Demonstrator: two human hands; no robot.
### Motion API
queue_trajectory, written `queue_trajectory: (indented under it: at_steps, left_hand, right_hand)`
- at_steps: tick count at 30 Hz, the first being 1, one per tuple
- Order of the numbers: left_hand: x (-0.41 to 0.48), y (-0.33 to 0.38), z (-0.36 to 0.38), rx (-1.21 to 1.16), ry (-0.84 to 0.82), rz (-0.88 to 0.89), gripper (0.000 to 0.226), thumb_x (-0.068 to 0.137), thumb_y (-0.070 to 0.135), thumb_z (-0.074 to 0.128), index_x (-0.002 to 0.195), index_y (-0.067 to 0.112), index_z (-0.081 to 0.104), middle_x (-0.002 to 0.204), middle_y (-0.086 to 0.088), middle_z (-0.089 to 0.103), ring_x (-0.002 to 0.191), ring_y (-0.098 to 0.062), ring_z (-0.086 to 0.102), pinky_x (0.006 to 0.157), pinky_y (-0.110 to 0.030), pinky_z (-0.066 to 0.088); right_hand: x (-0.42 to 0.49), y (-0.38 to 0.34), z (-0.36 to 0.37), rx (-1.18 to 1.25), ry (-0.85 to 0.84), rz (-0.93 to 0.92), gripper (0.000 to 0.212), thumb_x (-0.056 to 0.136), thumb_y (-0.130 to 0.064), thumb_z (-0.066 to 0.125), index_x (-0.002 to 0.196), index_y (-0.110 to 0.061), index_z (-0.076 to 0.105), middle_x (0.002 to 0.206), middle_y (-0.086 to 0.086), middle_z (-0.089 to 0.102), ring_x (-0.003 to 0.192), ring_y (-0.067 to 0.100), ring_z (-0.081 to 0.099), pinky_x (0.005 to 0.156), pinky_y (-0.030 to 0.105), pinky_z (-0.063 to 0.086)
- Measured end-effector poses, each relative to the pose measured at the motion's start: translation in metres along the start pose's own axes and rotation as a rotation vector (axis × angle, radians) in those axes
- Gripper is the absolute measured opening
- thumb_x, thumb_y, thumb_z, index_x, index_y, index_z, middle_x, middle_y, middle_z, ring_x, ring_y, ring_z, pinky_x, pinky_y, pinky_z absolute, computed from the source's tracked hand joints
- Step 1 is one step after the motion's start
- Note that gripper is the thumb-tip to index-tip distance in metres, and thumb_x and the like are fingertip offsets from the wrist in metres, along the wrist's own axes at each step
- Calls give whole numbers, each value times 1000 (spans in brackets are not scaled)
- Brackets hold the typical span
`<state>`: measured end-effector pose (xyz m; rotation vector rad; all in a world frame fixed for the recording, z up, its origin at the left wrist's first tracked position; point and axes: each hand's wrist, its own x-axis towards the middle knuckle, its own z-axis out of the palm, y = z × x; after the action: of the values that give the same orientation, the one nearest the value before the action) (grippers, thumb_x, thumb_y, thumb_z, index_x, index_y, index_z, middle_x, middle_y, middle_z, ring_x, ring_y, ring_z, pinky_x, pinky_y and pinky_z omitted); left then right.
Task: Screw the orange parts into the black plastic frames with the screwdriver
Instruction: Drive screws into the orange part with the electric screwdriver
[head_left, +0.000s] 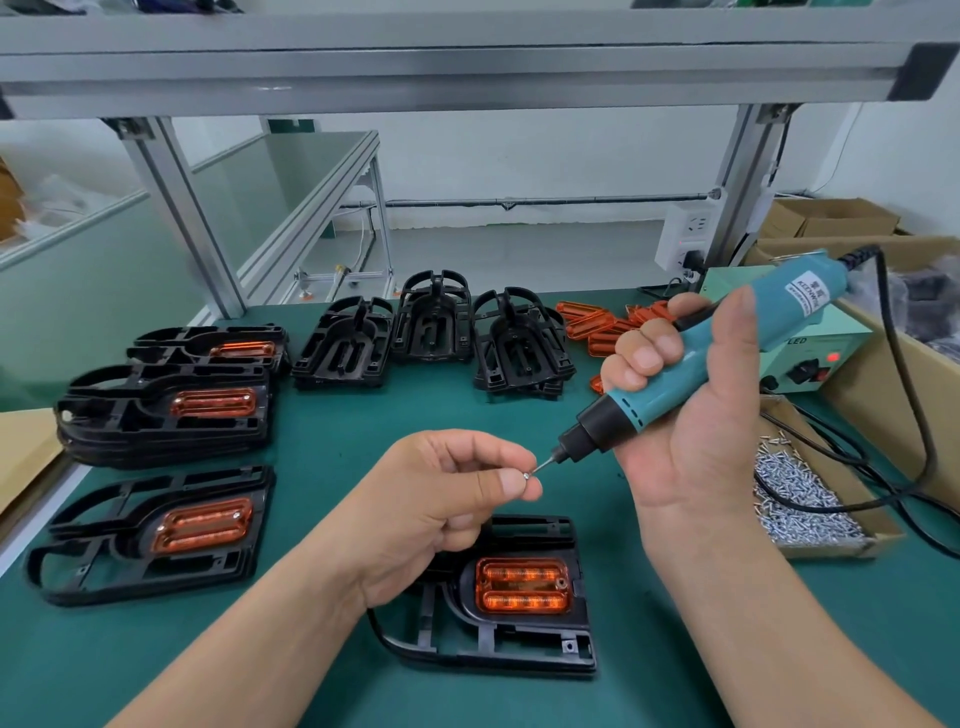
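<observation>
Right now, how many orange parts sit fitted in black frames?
4 fitted orange parts: front-centre part, front-left part, part atop the left stack, part behind that stack. Stacks may hide more.

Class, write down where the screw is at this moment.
In the head view, near the centre, the screw is pinched by the left hand, at the tip of the screwdriver held by the right hand, above the near frame.
</observation>
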<state>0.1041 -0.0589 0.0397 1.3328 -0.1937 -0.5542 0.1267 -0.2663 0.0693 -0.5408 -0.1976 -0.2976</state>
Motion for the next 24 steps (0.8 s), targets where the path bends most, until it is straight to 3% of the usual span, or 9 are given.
queue_trajectory:
  at_steps: [19, 24]
  left_hand:
    - [1, -3, 2, 54, 82, 29, 18, 80, 13, 83, 97, 14, 81, 101, -20, 78, 48, -9, 24, 45, -18, 26]
    - [0, -2, 5, 133, 170, 88, 18, 76, 18, 84, 94, 19, 82, 99, -18, 79, 49, -8, 29, 46, -19, 26]
  right_hand:
    - [-2, 0, 1, -57, -34, -17, 33, 107, -50, 51, 97, -19, 58, 72, -4, 45, 62, 9, 47, 58, 22, 43]
    - [-2, 4, 1, -107, 19, -35, 35, 95, -53, 64, 97, -18, 59, 74, -3, 47, 63, 12, 50, 61, 24, 47]
